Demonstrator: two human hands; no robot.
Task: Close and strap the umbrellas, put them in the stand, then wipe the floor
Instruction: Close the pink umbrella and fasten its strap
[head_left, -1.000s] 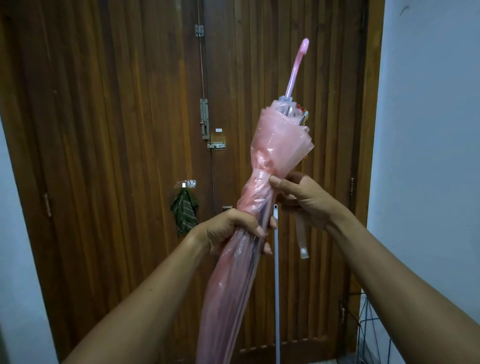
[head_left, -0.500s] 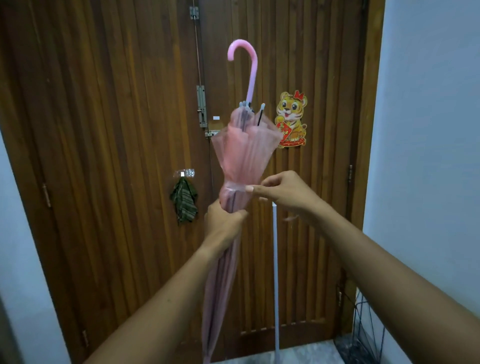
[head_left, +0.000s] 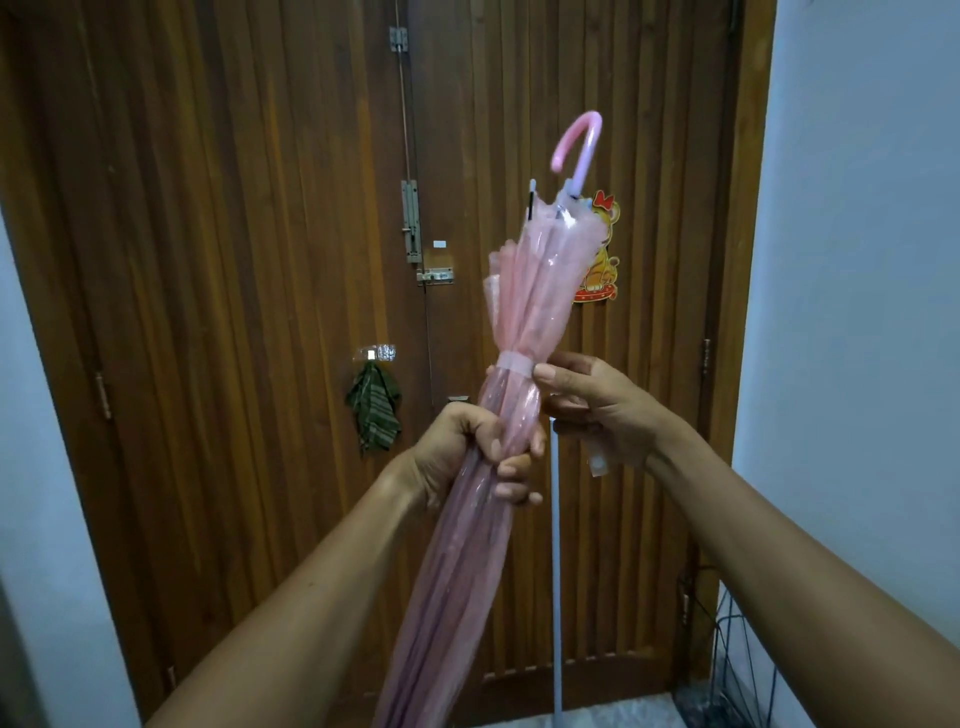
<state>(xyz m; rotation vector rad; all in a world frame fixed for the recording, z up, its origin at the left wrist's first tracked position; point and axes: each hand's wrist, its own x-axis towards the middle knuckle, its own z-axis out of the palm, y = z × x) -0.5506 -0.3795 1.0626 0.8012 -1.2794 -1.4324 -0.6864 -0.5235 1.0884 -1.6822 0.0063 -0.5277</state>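
Umbrella (head_left: 535, 291) upright, handle up, near door (head_left: 234, 312). Left hand (head_left: 467, 452) fisted round canopy; right hand (head_left: 597, 405) pinches strap (head_left: 511, 362). Advise: pull strap taut over gathered folds, fasten firmly.

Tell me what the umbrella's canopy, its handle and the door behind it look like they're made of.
Canopy: thin pink plastic film, it seems; glossy and translucent, with shiny creases and darker ribs showing through.
Handle: probably moulded plastic; a smooth pink hook with a soft sheen.
Door: wood, likely varnished; brown vertical slats with visible grain and a dull shine.
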